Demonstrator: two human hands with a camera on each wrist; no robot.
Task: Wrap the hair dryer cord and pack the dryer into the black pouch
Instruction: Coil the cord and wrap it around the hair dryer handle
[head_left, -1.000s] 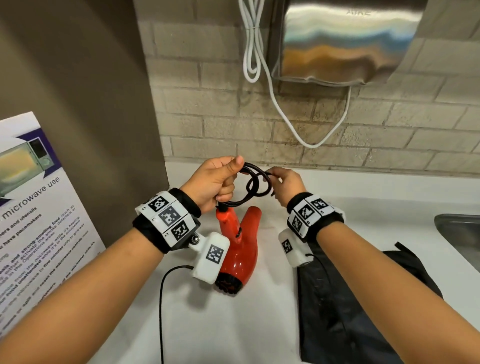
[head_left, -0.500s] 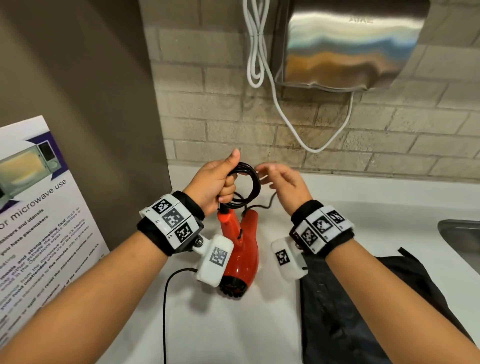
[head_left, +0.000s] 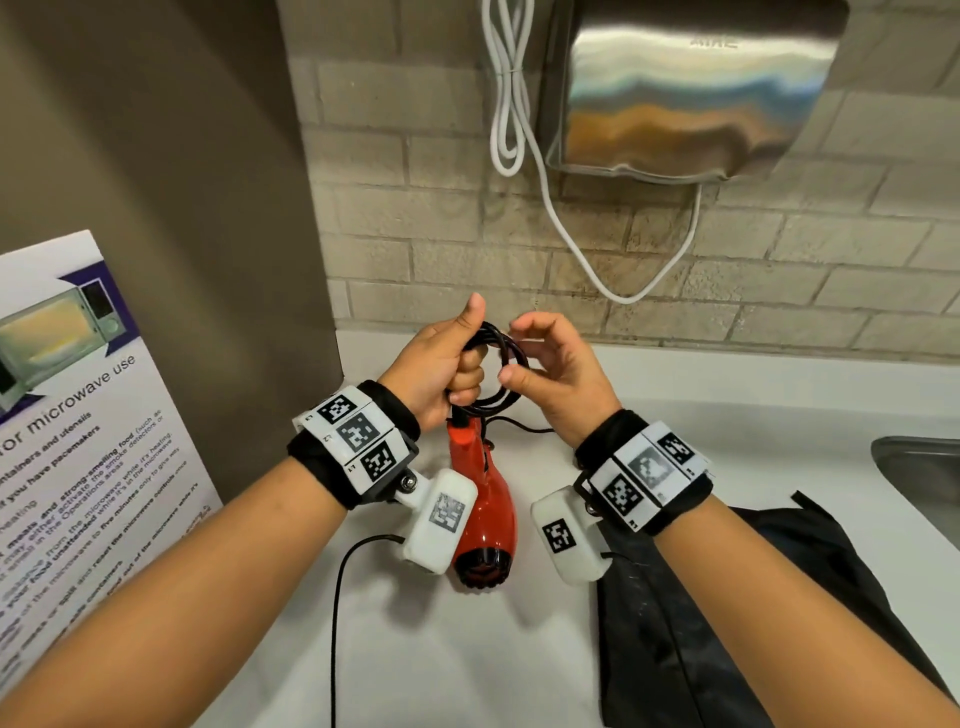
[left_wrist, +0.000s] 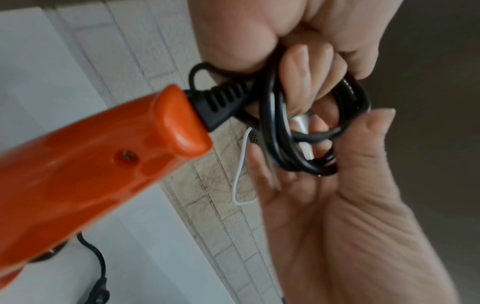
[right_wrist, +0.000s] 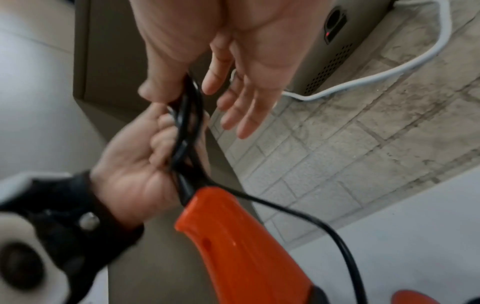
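A red hair dryer (head_left: 483, 499) hangs nozzle-down over the white counter (head_left: 467, 665). My left hand (head_left: 467, 364) grips the coiled black cord (head_left: 511, 343) just above the handle. In the left wrist view its fingers (left_wrist: 306, 67) curl round the loops (left_wrist: 272, 133) by the dryer's handle end (left_wrist: 91, 174). My right hand (head_left: 524, 353) is at the coil with relaxed fingers, and its thumb (right_wrist: 150, 90) touches the loops (right_wrist: 187, 123). A loose cord tail (right_wrist: 324, 226) trails off the handle (right_wrist: 246, 246) to the counter. The black pouch (head_left: 701, 623) lies flat under my right forearm.
A steel hand dryer (head_left: 675, 93) with a white cable (head_left: 519, 130) hangs on the brick wall. A sink edge (head_left: 919, 467) is at the right. A microwave poster (head_left: 67, 415) and a brown panel (head_left: 156, 156) stand on the left.
My right hand let go of the loop and drew back, and has now returned, its thumb against the coil. The left hand kept its grip, and the dryer hangs straighter.
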